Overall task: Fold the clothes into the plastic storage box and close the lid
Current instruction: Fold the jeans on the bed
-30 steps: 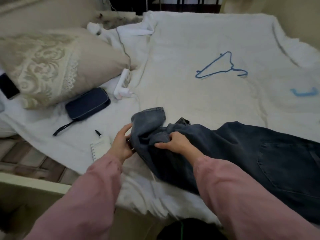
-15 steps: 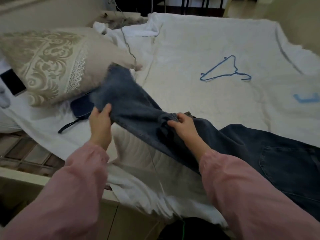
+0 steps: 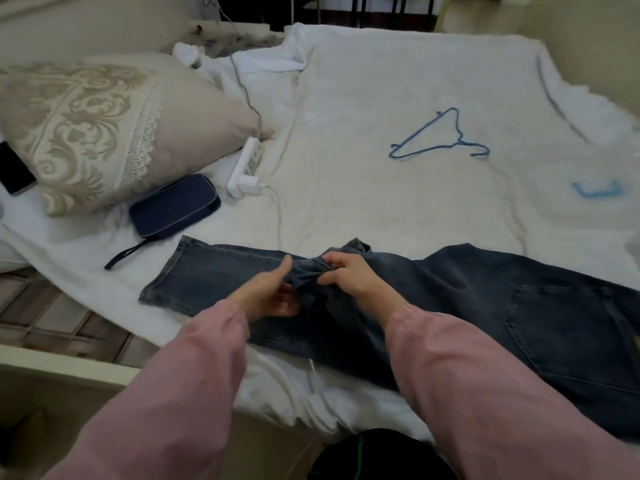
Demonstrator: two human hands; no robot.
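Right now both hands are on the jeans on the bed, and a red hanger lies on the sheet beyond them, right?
The hanger is blue, not red; the head view shows it. The left hand and right hand are on the jeans on the bed.

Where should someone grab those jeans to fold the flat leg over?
Take the jeans by the hem, coming from the left: that leg lies flat with its end free, both corners exposed on the white bedcover.
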